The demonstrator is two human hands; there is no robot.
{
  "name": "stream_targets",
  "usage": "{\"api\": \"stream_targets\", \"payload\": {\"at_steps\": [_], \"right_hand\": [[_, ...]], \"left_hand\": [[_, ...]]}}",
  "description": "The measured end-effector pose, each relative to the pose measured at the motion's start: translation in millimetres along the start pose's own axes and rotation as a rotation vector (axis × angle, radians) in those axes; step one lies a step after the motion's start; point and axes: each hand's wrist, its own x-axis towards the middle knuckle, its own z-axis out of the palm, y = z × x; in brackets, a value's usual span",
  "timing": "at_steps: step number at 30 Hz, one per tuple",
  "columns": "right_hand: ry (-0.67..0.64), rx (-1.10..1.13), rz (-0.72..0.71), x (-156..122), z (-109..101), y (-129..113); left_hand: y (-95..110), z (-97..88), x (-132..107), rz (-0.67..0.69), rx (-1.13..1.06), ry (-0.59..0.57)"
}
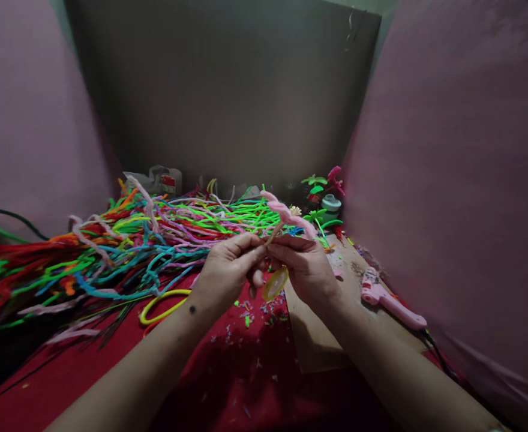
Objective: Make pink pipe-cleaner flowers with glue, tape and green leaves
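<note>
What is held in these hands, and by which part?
The left hand and right hand pinch the pink fuzzy piece by its pale lower stem. Whether the yellow-rimmed disc is held cannot be told.

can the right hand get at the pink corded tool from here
Probably yes: the pink corded tool lies on the board to the right of the right hand, with nothing visible blocking the way, though that hand looks busy with the pink fuzzy piece.

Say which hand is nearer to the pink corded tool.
Right. The right hand is left of the pink corded tool, apart from it; the left hand is farther left.
</note>
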Motion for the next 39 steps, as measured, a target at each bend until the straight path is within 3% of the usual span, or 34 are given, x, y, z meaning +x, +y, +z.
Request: {"api": "stream_targets", "payload": {"at_steps": [6, 9, 12, 15, 18, 21, 29, 36, 39], "right_hand": [[0.025, -0.002, -0.013, -2, 1, -2], [0.07, 0.018, -0.007, -3, 3, -3], [0.108, 0.034, -0.003, -2, 4, -4], [0.117, 0.017, 0.025, -1, 4, -3], [0.095, -0.007, 0.037, -1, 2, 0], [0.046, 0.023, 0.042, 0, -1, 5], [-0.011, -0.057, 0.106, 2, -3, 4], [-0.004, -0.05, 0.072, 4, -2, 5], [-0.023, -0.011, 0.07, 4, -3, 5]], "left_hand": [[4, -9.2, 5, -0.132, -0.185, -0.183], [5, -8.6, 6, -0.11, -0.08, -0.16], [1, -5.0, 5, 0.023, 0.169, -0.002], [-9, -2.8, 3, 0.305, 0.584, 0.169], [-17, -3.7, 1, 0.551, 1.022, 0.208], [-20, -6.4, 1, 0.609, 1.245, 0.202], [-19, -8.6, 5, 0.687, 0.994, 0.264], [-14, -7.7, 4, 0.569, 0.875, 0.237], [-12, -7.2, 5, 0.44, 0.768, 0.238]]}}
